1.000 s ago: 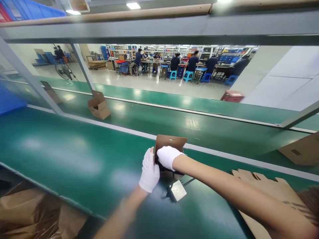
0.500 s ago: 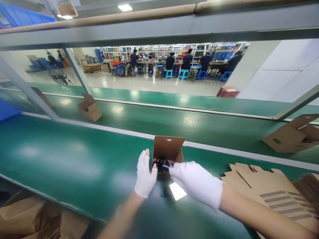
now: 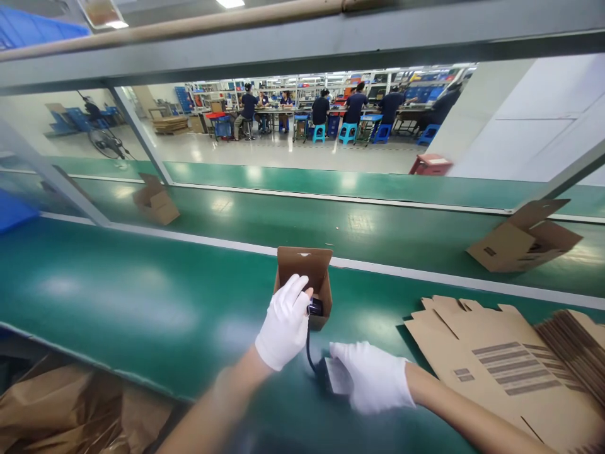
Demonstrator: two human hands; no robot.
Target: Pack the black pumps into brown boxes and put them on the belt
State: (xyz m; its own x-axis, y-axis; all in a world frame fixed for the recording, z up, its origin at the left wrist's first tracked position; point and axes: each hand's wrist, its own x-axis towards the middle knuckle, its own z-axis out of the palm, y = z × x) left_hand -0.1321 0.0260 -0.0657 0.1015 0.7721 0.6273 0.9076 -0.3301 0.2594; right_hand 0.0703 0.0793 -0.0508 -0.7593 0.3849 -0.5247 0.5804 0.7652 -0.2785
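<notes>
A small open cardboard box (image 3: 305,271) stands on the green bench (image 3: 142,296) with its lid flap up. My left hand (image 3: 283,325), in a white glove, curls over the box's front and presses a black device (image 3: 316,307) into it. A black cable (image 3: 309,353) runs down from the device. My right hand (image 3: 371,375), also gloved, rests on the bench just below the box. Its fingers pinch a small pale card or bag (image 3: 338,375).
Flat unfolded cartons (image 3: 510,366) lie stacked at the right. On the conveyor belt (image 3: 378,233) beyond, open boxes sit at the left (image 3: 155,202) and right (image 3: 524,236). Crumpled brown paper (image 3: 70,410) fills the lower left. Several people sit at far tables.
My right hand dropped from the box mouth to the bench and took hold of the pale card. My left hand moved from the box's side onto the black device. The belt's boxes travelled leftward.
</notes>
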